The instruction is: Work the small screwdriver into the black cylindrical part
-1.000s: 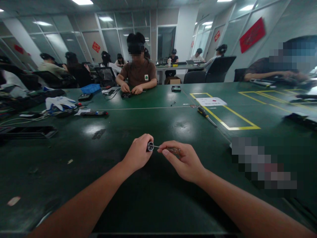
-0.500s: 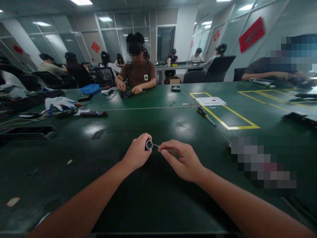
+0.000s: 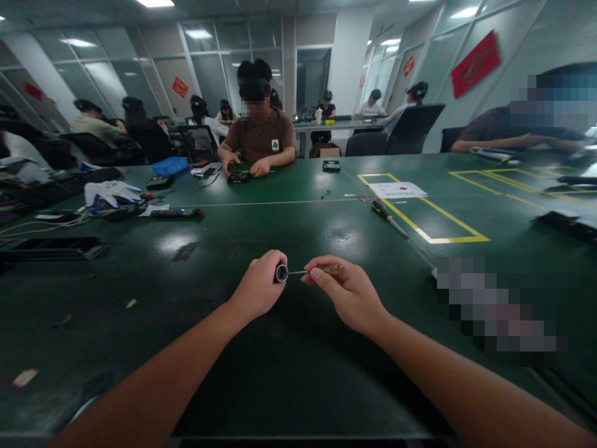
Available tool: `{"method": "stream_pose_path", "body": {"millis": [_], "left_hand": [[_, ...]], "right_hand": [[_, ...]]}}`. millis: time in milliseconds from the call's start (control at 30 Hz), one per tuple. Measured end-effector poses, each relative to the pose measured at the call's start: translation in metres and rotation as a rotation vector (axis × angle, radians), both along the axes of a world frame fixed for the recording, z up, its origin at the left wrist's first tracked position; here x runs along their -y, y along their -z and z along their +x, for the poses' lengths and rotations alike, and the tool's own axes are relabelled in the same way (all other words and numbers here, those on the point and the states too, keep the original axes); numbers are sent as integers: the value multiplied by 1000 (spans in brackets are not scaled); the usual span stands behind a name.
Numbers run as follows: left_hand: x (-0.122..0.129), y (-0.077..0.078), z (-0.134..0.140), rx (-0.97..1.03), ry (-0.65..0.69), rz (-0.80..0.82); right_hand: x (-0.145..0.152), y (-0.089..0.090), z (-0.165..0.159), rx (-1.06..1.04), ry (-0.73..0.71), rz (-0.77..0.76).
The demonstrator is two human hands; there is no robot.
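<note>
In the head view, my left hand is closed around a small black tube. Its round, silver-rimmed end faces me and looks hollow; the rest is hidden inside the fist. My right hand grips a screwdriver by its clear, brownish handle. The thin metal shaft points left, nearly level, and its tip is at the rim of the tube. Whether the tip touches the tube or lies inside it, I cannot tell. Both hands are held above the green table.
A black-and-yellow screwdriver lies beyond my right hand, near a white paper sheet and yellow tape outlines. Further left are a dark pen-shaped tool, white gloves and a blue tray. A co-worker sits opposite.
My right hand has shifted slightly right and turned, so the screwdriver is more level and more of its shaft shows. My left hand and the tube have hardly moved.
</note>
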State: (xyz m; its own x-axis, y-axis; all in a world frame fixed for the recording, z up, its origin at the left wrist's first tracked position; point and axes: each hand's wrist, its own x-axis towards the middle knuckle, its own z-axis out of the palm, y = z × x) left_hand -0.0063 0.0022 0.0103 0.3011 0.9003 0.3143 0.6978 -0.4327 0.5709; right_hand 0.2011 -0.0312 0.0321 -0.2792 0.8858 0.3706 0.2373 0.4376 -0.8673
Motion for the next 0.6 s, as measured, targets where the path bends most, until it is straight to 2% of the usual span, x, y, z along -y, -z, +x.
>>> {"method": "stream_pose_path", "body": {"millis": [133,333,600], "left_hand": [[-1,-1,0,-11,-1,-4],[-1,-1,-2,-13,13,5],[-1,-1,-1,-29,5,9]], "right_hand": [[0,4,1,8,18,19],[5,-2,0,118,15,86],[5,-3,1,125,26,113]]}}
